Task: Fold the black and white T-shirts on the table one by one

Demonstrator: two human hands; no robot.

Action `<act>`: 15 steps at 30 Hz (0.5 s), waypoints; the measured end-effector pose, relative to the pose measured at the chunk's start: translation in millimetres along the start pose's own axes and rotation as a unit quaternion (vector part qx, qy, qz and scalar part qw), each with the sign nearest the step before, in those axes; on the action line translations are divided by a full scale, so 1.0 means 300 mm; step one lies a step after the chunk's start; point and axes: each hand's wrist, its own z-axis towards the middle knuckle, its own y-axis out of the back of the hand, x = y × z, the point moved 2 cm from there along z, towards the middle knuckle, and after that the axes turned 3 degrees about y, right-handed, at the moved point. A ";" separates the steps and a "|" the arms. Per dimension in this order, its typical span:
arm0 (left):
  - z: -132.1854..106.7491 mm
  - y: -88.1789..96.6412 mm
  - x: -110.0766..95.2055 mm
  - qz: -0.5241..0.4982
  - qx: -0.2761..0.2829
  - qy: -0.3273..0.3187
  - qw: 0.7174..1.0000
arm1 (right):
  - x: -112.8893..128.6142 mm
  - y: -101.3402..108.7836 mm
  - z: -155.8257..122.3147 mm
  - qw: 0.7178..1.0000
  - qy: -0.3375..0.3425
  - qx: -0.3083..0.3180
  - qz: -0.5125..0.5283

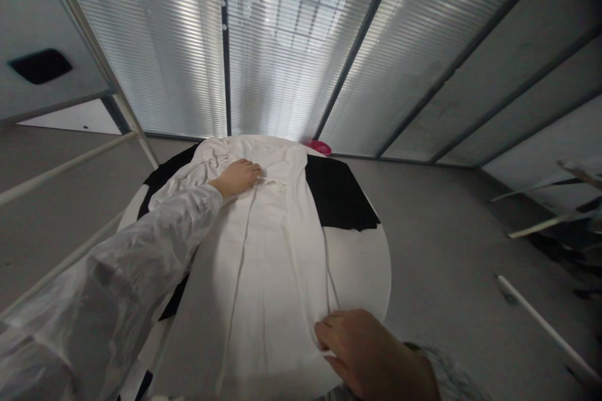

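A long white garment (277, 263), like a coat or dress, lies spread over a round white table (362, 263), with its gathered upper part at the far end. A thin seam or edge runs down its front from near my left hand (237, 177). That hand rests on the garment's upper middle, its fingers curled in on the cloth. At the lower right, my right hand (362, 348) pinches the garment's side edge between thumb and fingers. Black cloth (339, 193) sticks out from beneath the garment on the right and partly on the left.
A pink basket-like object (320, 148) shows behind the table's far edge. Beyond stands a ribbed translucent partition (277, 62) with dark frames. Pale rails (70, 166) run along the left. On the right, white bars (545, 326) stand over the grey floor (437, 250).
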 end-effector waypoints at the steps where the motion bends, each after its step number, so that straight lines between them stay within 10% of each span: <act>1: -0.002 -0.002 -0.002 -0.003 0.002 0.001 1.000 | -0.010 0.004 -0.011 1.000 -0.014 -0.007 -0.008; 9: 0.005 0.029 -0.004 -0.018 0.008 -0.009 1.000 | -0.114 0.073 -0.095 0.994 -0.028 -0.098 -0.027; 15: 0.041 0.125 -0.129 -0.126 -0.015 -0.107 0.986 | -0.284 -0.048 -0.167 0.952 -0.099 -0.267 0.111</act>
